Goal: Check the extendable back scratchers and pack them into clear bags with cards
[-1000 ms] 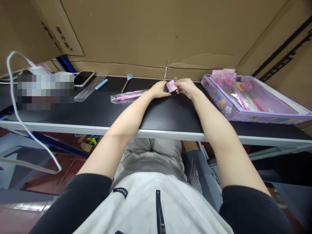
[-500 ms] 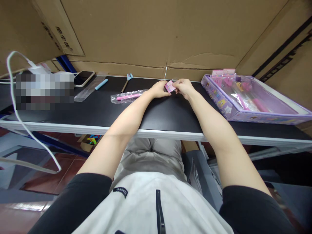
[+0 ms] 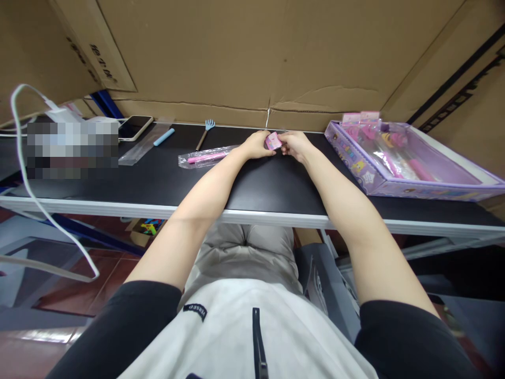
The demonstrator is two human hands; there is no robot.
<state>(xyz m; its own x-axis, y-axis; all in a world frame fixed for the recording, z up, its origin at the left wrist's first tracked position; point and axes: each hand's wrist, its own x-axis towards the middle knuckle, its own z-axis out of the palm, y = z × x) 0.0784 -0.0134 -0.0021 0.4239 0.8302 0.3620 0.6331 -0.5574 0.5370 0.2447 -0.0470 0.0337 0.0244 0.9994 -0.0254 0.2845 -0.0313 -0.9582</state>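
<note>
Near the back of the black tabletop, a small pink printed card (image 3: 273, 141) is between my two hands. My left hand (image 3: 257, 145) is closed around the card's left side. The fingers of my right hand (image 3: 296, 145) are pinched together at its right edge. Left of my left wrist lies a clear plastic sleeve with a pink stick (image 3: 209, 157) inside, its right end hidden behind my forearm. Further left rest a small rake-like piece (image 3: 205, 133) with light blue prongs and a brown rod, and a light blue tube (image 3: 164, 137).
A purple printed box (image 3: 374, 181) with several bagged pink pieces stands on the right. A flat clear bag (image 3: 138, 150) and a phone (image 3: 135, 128) lie left. A white cable (image 3: 51, 216) hangs over the front edge. Cardboard walls (image 3: 205, 58) enclose the back.
The pink card has shifted slightly left and shows more of its face. My right fingers have curled a little and overlap it less. Everything else is in place.
</note>
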